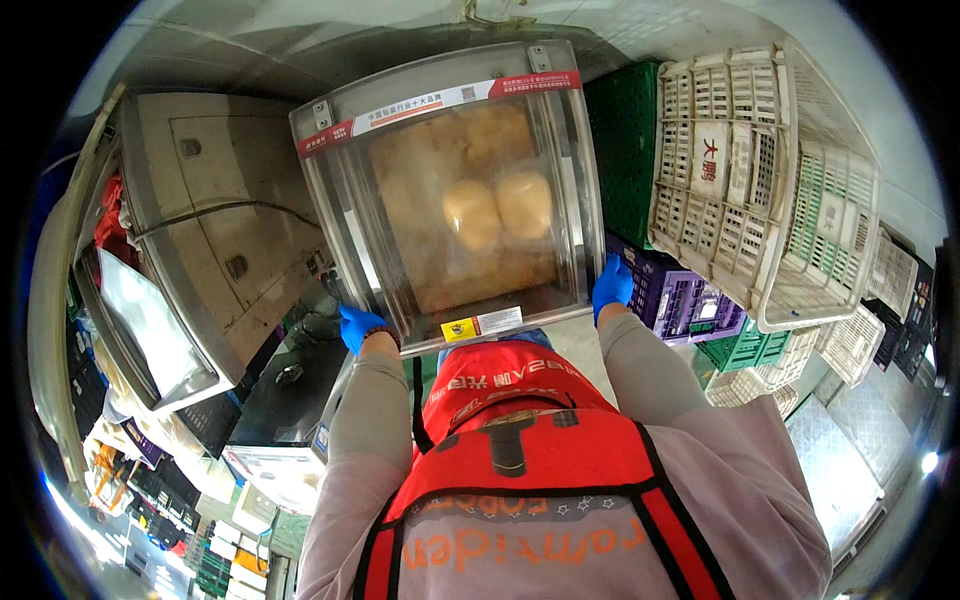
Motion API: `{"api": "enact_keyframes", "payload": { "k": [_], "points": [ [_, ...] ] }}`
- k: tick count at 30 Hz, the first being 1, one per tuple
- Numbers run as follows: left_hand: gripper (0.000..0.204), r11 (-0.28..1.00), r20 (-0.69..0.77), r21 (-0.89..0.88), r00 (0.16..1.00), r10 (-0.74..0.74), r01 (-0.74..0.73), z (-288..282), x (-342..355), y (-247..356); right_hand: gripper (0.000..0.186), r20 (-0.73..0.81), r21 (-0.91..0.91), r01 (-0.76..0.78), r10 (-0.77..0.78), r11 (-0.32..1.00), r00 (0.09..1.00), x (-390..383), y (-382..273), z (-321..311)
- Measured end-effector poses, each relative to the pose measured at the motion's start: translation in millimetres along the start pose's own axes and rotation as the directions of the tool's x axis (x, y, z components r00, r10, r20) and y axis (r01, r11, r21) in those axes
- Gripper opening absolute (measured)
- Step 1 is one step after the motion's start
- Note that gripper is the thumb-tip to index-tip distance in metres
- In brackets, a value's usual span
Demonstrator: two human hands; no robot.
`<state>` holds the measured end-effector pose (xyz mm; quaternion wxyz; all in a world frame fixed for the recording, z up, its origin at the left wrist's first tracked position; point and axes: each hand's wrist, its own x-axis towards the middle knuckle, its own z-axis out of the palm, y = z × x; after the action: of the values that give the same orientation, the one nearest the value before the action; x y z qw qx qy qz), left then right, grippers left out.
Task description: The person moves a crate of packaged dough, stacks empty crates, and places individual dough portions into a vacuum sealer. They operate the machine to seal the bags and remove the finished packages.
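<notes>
A machine with a clear domed lid [455, 200] stands in front of me. Through the lid I see two pale round lumps [497, 208] lying side by side on a brown surface. My left hand [358, 326], in a blue glove, grips the lid's lower left corner. My right hand [611, 284], also blue-gloved, holds the lower right corner. The lid is down. I wear a red vest over grey sleeves.
A grey metal unit [215, 230] stands to the left. A cream plastic crate [770, 180] sits on purple [680, 295] and green crates [622, 130] to the right. More crates are stacked far right, and shelves with goods lie at lower left.
</notes>
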<state>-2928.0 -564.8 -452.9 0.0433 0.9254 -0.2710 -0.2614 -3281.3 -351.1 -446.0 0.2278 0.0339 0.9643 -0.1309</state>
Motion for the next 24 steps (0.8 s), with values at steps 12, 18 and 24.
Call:
{"api": "enact_keyframes", "payload": {
  "k": [12,18,24],
  "points": [
    [0.056,0.998,-0.035,-0.022,0.997,-0.063,0.062,-10.1,-21.9,18.4,0.052,0.026,0.062,0.01,-0.012,0.998,1.0,3.2,8.5,4.2],
    [0.055,0.998,-0.011,-0.012,0.998,-0.058,0.058,-9.4,-19.3,17.1,0.049,0.029,0.137,0.022,-0.026,0.99,0.999,3.5,10.6,4.4],
    [0.057,0.992,0.0,-0.085,0.996,-0.088,0.088,-8.0,-19.4,16.4,0.045,0.006,0.072,0.002,-0.002,0.997,1.0,8.2,18.8,10.7]
  ]
}}
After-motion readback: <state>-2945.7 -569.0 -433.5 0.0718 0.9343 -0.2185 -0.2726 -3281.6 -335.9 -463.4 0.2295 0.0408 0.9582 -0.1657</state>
